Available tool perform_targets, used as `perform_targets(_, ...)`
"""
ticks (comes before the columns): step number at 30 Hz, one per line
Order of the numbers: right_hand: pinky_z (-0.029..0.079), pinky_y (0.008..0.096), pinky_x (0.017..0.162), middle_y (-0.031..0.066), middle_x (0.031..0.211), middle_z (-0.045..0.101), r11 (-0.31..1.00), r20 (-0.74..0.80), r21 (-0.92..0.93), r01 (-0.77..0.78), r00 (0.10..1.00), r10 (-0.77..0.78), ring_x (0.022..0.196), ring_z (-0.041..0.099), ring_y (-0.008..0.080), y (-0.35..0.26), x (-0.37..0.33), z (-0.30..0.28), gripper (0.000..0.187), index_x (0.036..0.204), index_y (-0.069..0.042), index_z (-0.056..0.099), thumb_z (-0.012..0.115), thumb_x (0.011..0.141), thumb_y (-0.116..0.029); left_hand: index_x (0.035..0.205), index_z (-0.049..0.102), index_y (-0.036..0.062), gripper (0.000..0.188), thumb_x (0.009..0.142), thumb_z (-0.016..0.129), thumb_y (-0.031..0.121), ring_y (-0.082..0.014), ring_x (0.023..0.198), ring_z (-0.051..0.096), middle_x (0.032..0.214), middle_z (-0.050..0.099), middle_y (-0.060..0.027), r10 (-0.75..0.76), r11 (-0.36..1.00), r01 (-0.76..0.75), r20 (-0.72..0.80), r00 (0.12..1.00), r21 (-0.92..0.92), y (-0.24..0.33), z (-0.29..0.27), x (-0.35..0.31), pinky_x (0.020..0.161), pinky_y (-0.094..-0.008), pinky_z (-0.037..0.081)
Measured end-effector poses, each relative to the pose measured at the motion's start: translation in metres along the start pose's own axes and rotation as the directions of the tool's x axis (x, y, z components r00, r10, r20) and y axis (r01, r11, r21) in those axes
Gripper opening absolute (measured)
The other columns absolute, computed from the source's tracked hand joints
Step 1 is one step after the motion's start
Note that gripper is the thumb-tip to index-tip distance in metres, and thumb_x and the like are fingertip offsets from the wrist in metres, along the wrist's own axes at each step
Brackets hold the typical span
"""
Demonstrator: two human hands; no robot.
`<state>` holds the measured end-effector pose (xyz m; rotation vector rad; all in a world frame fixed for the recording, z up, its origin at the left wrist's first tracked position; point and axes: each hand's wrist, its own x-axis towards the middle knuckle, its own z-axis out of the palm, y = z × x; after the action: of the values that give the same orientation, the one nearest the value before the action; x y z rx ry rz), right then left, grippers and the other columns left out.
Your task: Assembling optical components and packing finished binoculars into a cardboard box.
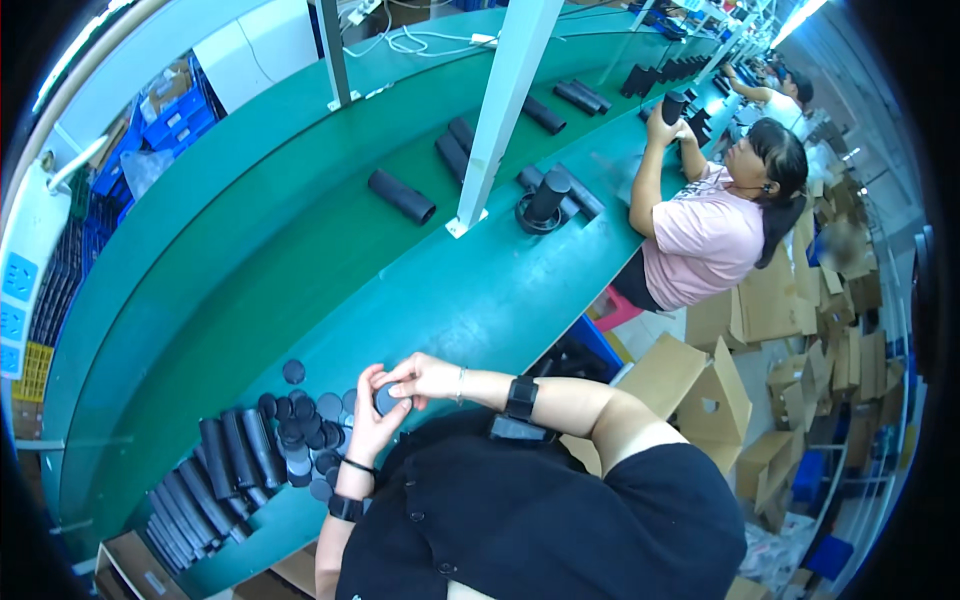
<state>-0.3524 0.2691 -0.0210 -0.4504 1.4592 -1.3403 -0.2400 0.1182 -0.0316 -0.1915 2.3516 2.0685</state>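
Observation:
Close in front of my body, my left hand [370, 418] is closed around a dark grey round disc [388, 399], which may be the capped end of a short tube. From the other side my right hand [428, 379] presses the same disc with thumb and fingers. Left of my hands lies a loose heap of black and grey discs [306, 430], spread over the green bench. Beyond that heap, long black tubes [243, 448] lie side by side in rows. What is under the disc is hidden by my fingers.
A curved green conveyor [300, 250] carries black tubes [401, 197] past the bench. A white post [508, 110] rises between them. To the right a co-worker [715, 220] in pink holds a black cylinder [673, 107]. Open cardboard boxes [715, 400] stand behind on the floor.

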Motion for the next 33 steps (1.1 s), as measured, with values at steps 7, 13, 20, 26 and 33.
perform_targets(7, 0.048, 0.0212, 0.046, 0.0010, 0.070, 0.065, 0.998, 0.006, 0.052, 0.031, 0.999, -0.032, 0.050, 0.057, 0.0083, 0.004, 0.011, 0.011, 0.032, 0.122, -0.017, 0.066, 0.065, 0.091, -0.020, 0.140, 0.033, 0.0092, 0.073, 0.079, 0.073, 0.007, -0.0166, 0.106, 0.054, 0.114, 0.055, -0.0075, -0.132, 0.946, 0.112, -0.046, 0.990, -0.305, 0.009, -0.004, -0.010, 0.091, -0.0287, 0.045)
perform_targets(13, 0.050, 0.0367, 0.082, 0.0107, 0.114, 0.061, 0.958, 0.079, -0.156, 0.240, 0.970, -0.230, 0.099, 0.060, 0.0201, 0.017, 0.020, -0.009, 0.072, 0.141, -0.013, 0.046, 0.077, 0.078, -0.030, 0.137, 0.039, 0.0101, 0.060, 0.084, 0.067, 0.020, -0.0247, 0.110, 0.055, 0.110, 0.059, -0.0120, -0.184, 0.671, 0.046, -0.106, 0.977, -0.740, 0.011, -0.023, -0.013, 0.100, -0.0377, 0.042)
perform_targets(20, 0.040, 0.0372, 0.103, 0.0185, 0.135, 0.046, 0.791, 0.321, -0.318, 0.523, 0.844, -0.429, 0.126, 0.046, 0.0279, 0.037, 0.053, -0.020, 0.091, 0.142, -0.008, 0.033, 0.081, 0.066, -0.022, 0.135, 0.047, 0.0205, 0.055, 0.095, 0.040, 0.058, -0.0265, 0.121, 0.047, 0.130, 0.052, -0.0096, -0.340, 0.337, -0.085, -0.205, 0.918, -0.938, -0.005, -0.041, -0.010, 0.103, -0.0485, 0.034)
perform_targets(26, 0.045, 0.0434, 0.097, 0.0259, 0.135, 0.046, 0.793, -0.322, -0.604, 0.080, 0.886, -0.335, 0.120, 0.051, 0.0375, -0.024, 0.135, -0.098, 0.088, 0.144, -0.011, 0.027, 0.076, 0.074, -0.030, 0.124, 0.053, 0.0122, 0.043, 0.098, 0.046, 0.046, -0.0218, 0.108, 0.056, 0.115, 0.061, -0.0060, -0.454, 0.532, 0.092, -0.191, 0.870, -0.842, -0.033, -0.059, -0.044, 0.089, -0.0392, 0.046)
perform_targets(33, 0.044, 0.0506, 0.098, 0.0240, 0.129, 0.047, 0.753, -0.597, -0.618, -0.227, 0.759, -0.261, 0.117, 0.048, 0.0456, -0.035, 0.192, -0.117, 0.077, 0.144, -0.024, 0.029, 0.072, 0.080, -0.021, 0.122, 0.054, 0.0105, 0.029, 0.098, 0.051, 0.028, -0.0187, 0.097, 0.060, 0.107, 0.062, -0.0069, -0.496, 0.622, 0.100, -0.291, 0.818, -0.777, -0.030, -0.059, -0.099, 0.081, -0.0315, 0.048)
